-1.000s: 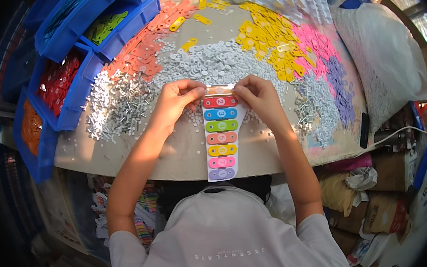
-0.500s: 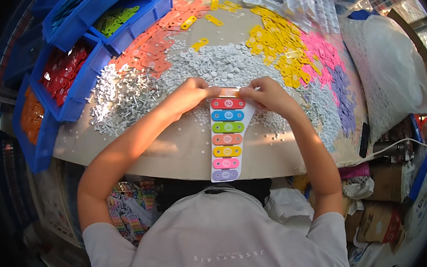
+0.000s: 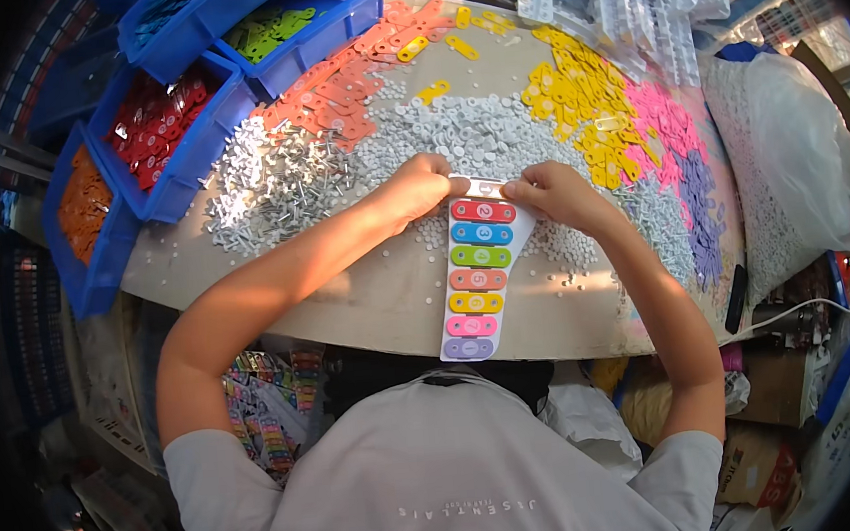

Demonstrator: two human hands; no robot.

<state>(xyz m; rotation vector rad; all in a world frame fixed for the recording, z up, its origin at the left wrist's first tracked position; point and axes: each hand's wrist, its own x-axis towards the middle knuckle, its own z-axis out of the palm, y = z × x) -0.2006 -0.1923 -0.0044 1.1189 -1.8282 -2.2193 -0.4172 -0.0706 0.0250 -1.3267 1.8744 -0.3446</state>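
Observation:
A white tapering board carries a column of coloured, round-ended strips, like a small toy xylophone. Its strips run red, blue, green, salmon, yellow, pink and purple toward my body. At the far end, another strip looks pale under glare. My left hand is closed, thumb and fingers pinching the left end of that far edge. On the opposite end my right hand pinches likewise, fingers curled. The board's near end lies by the table's front edge. Whatever lies under my fingertips is hidden.
Beyond my hands spread white caps, with metal pins left of them. Loose strips lie around: salmon, yellow, pink, purple. Blue bins stand left. A white sack stands right.
The whole scene has shifted slightly rightward in the view. Both hands keep their pinch on the board's far end, and the far strip looks paler under the light.

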